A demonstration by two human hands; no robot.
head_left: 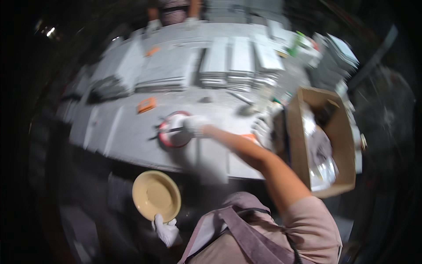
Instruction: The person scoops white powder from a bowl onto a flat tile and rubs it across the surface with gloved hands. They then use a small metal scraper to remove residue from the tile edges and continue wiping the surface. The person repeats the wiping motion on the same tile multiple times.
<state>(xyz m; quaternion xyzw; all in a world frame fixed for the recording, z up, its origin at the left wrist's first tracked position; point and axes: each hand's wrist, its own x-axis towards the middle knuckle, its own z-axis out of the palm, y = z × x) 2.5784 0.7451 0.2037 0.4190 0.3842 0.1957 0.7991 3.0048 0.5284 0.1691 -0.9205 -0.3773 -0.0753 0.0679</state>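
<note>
A tan bowl [156,196] is tilted in front of the table edge, its inside facing up and showing nothing in it. My left hand [166,231], in a white glove, grips the bowl by its near rim. My right hand [196,125], also white-gloved, reaches across the table to a round red-rimmed dish [176,140] with a pale inside. A dark narrow strip [176,129] runs from the right fingers over that dish. Motion blur hides its kind and the exact finger grip.
Stacks of pale flat slabs [241,55] line the table's far side. Orange blocks [146,104] lie left of the dish. At right stands an open cardboard box [296,136] with clear plastic inside. Another person's gloved hands [191,23] are at the far edge.
</note>
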